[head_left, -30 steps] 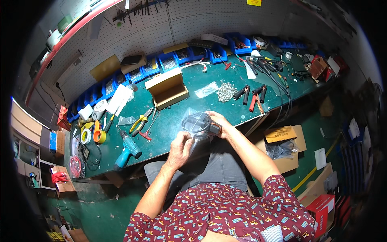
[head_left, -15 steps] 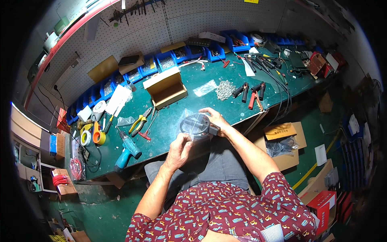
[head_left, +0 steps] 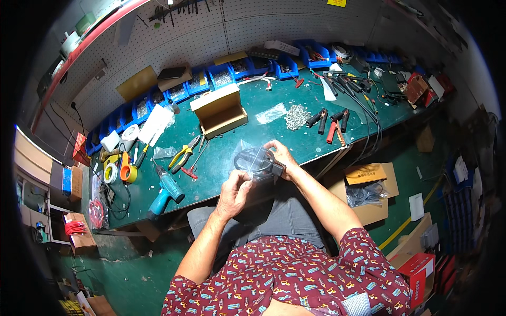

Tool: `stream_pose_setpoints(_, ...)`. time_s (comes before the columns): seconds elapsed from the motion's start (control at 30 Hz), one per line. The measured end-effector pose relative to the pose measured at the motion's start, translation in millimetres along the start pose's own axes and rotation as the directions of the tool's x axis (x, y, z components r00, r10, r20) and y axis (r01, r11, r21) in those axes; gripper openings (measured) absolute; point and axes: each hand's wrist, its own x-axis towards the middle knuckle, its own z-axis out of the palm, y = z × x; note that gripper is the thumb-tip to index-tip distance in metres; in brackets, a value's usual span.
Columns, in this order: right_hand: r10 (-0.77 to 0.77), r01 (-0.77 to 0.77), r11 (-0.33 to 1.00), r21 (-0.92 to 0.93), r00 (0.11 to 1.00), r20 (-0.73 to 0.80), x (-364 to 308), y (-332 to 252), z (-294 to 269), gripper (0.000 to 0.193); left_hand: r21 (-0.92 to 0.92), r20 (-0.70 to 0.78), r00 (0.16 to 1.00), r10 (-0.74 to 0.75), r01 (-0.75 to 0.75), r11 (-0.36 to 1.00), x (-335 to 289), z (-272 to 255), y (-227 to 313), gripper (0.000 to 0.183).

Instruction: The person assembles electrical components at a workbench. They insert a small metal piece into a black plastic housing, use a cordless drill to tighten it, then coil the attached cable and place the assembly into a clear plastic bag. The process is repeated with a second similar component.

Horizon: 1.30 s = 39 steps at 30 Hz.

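Just off the bench's front edge, a clear plastic bag [head_left: 242, 148] surrounds at least part of a coiled black cable [head_left: 255, 162]. At the right of the coil is a black block [head_left: 278, 168]. My left hand [head_left: 234, 194] pinches the near left edge of the bag between thumb and fingers. My right hand [head_left: 282, 157] is wrapped round the black block and the right side of the coil; part of the block is hidden by my fingers. Beyond my hands stands an open cardboard box [head_left: 227, 125] on the green bench.
Left on the bench [head_left: 211, 181] lie a teal power drill [head_left: 167, 190], yellow-handled pliers [head_left: 184, 155] and tape rolls [head_left: 128, 173]. Farther back are a pile of small metal parts [head_left: 298, 117], clamps [head_left: 336, 126] and blue bins [head_left: 221, 78]. A carton of bagged cables [head_left: 365, 194] sits at right.
My left hand has shifted slightly right along the bag's edge. The coil now shows rounder through the plastic. My right hand keeps its grip; the whole view has shifted slightly.
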Motion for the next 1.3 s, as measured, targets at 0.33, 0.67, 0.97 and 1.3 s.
stream_pose_setpoints(0.33,-0.033,0.033,0.999,0.0,0.999,0.019,-8.2,-9.8,14.0,0.032,-0.079,-0.001,1.0,-0.015,0.015,0.997,-2.7,-3.4,0.3,0.007)
stream_pose_setpoints(0.67,-0.112,0.109,0.991,-0.076,0.993,-0.027,11.7,5.0,6.0,0.028,-0.356,-0.102,0.991,-0.087,0.045,0.934,0.7,1.9,2.4,0.01)
stream_pose_setpoints(0.97,-0.299,0.333,0.663,-0.67,0.939,0.171,-39.4,-131.9,37.0,0.019,-0.487,-0.267,0.867,-0.42,0.254,0.836,42.1,-68.2,72.2,0.017)
stream_pose_setpoints(1.3,0.197,-0.197,0.98,0.022,0.98,0.008,-39.9,-99.1,28.2,0.019,-0.46,-0.174,0.8,-0.575,0.45,0.765,24.2,-46.5,16.4,0.019)
